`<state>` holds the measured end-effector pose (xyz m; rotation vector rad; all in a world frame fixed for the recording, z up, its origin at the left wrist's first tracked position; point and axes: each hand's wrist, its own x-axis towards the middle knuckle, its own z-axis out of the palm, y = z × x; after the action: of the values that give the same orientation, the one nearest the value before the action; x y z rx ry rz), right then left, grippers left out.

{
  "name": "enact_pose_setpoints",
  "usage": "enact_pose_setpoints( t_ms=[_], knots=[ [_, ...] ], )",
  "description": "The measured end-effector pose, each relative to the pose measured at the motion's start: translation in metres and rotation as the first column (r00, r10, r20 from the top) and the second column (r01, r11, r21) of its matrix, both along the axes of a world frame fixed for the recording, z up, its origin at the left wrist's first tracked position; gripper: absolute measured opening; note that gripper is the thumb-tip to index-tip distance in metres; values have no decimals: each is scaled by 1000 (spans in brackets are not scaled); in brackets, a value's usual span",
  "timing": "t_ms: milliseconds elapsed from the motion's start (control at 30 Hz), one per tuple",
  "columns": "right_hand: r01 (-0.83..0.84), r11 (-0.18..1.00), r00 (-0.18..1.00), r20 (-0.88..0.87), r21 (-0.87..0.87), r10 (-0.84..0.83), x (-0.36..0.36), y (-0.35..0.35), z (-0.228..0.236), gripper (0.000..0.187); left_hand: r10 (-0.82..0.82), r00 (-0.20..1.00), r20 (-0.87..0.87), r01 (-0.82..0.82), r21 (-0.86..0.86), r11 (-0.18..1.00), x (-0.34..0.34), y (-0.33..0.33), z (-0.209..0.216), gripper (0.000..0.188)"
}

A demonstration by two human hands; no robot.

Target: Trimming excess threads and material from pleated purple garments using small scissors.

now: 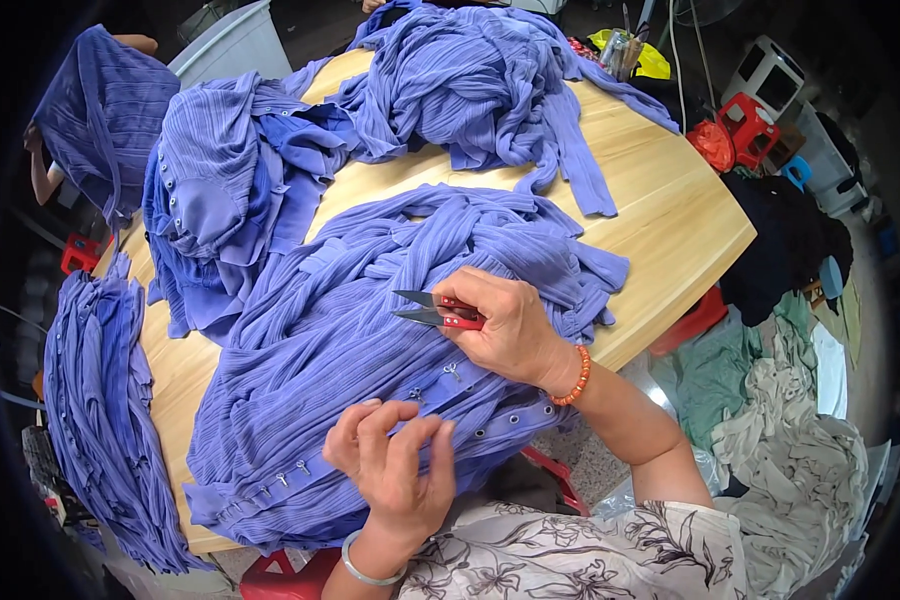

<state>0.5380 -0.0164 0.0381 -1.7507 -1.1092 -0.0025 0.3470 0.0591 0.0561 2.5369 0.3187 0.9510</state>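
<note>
Red-handled thread snips (460,316) sit in my right hand (505,330), their two dark blades apart and pointing left above the cloth. My left hand (395,465) is raised over the near edge of a purple ribbed garment (310,370). Its thumb and index fingertip come together in a pinch; whatever lies between them is too small to make out. Small metal hooks (451,372) and eyelets (515,419) run along the garment's near edge, close to both hands. The garment lies heaped with others like it.
More purple garments lie on the wooden table (670,210): a large heap (470,80) at the back, a pile (210,190) at left, and a stack (100,400) over the left edge. Another person's hand (38,150) holds up a garment. Loose cloth (790,450) lies at right.
</note>
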Motion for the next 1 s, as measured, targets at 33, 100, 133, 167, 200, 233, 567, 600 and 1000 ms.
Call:
enact_pose_setpoints(
  t_ms=[33,100,133,167,200,233,567,600,1000],
  knots=[
    [-2,1000,1000,0,2,2,0,0,-1,15,22,999,-27,-21,41,999,5,-3,1,23],
    [4,1000,1000,4,8,-4,0,0,-2,15,76,995,-57,-69,109,992,16,-9,0,26],
    [2,1000,1000,6,10,-2,0,-1,-2,15,78,995,-55,-71,111,991,20,-10,-2,26],
    [-1,1000,1000,3,4,1,-1,-1,-2,15,91,993,-80,-80,122,989,24,-11,-4,25],
    [-4,1000,1000,-1,-3,4,-1,-1,-3,16,104,989,-105,-90,133,987,27,-12,-5,24],
    [-5,1000,1000,-1,-1,5,-1,-1,-3,16,109,989,-101,-95,129,987,29,-12,-7,22],
    [-10,999,1000,9,36,10,-1,-1,-2,18,119,986,-118,-110,84,990,29,-14,-7,21],
    [-11,999,1000,9,36,10,-1,-1,-2,18,120,986,-120,-111,77,991,29,-14,-7,21],
    [-2,999,1000,27,45,0,-1,-1,-3,19,99,989,-113,-101,-8,995,33,-13,-10,17]
  ],
)
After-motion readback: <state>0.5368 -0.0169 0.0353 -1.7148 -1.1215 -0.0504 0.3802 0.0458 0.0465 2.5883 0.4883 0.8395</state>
